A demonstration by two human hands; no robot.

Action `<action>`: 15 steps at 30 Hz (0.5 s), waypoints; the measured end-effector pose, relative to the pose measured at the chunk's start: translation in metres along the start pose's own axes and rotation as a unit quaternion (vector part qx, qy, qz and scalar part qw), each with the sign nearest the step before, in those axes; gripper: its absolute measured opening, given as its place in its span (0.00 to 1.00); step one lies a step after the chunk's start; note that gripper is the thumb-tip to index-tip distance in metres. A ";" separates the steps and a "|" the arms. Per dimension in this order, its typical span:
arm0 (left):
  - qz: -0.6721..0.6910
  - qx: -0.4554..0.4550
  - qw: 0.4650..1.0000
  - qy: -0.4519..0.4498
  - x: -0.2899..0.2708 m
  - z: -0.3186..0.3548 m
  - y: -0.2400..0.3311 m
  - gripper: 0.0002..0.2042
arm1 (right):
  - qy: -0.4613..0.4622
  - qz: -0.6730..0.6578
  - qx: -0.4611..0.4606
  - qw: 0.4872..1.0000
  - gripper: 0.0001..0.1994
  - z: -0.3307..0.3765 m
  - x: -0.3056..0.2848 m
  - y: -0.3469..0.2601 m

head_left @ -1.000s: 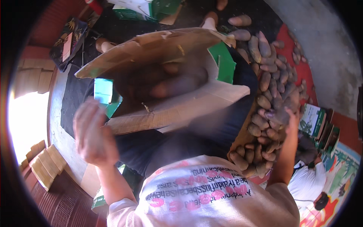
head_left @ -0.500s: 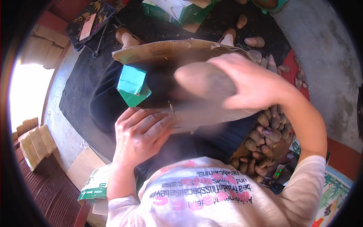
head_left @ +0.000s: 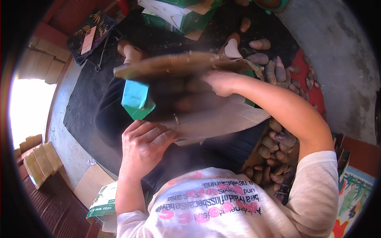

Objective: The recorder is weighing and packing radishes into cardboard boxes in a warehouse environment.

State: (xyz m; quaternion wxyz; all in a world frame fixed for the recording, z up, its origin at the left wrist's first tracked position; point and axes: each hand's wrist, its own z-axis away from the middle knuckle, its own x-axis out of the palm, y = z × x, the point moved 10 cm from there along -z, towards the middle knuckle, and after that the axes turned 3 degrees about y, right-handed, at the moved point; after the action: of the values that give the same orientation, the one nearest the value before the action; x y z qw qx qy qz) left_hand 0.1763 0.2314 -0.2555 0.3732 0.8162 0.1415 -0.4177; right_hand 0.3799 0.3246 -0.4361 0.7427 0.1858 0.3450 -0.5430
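Brown cardboard forms the open box (head_left: 170, 65), holding blurred tubers (head_left: 185, 104) left and near of the right hand (head_left: 220, 84), the closer hand; I cannot tell their long axes or its hidden fingers' state. The left hand (head_left: 143, 143) has fingers clamped on the near flap (head_left: 224, 119).

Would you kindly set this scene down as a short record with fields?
Left hand: touching the near flap of the box
Right hand: inside the box, its grip unclear
Box: open, brown cardboard
Right of box: heaped tubers
Inside box: tubers, blurred
Upper left: pink phone
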 end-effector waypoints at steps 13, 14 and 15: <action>-0.020 -0.012 1.000 -0.014 0.009 -0.009 0.014 0.09 | 0.431 -0.346 -0.062 0.831 0.23 0.238 -0.076 0.074; -0.019 -0.010 1.000 -0.019 0.011 -0.011 0.016 0.09 | 0.462 -0.394 -0.030 0.794 0.22 0.258 -0.062 0.098; -0.022 -0.013 0.999 -0.023 0.014 -0.014 0.017 0.09 | 0.500 -0.435 -0.006 0.749 0.21 0.277 -0.041 0.123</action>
State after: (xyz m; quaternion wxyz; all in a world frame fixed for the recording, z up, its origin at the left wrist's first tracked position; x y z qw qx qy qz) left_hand 0.2018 0.2286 -0.2527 0.3781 0.7979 0.1561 -0.4428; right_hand 0.5739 0.2143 -0.2271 0.1492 0.2556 0.7138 -0.6347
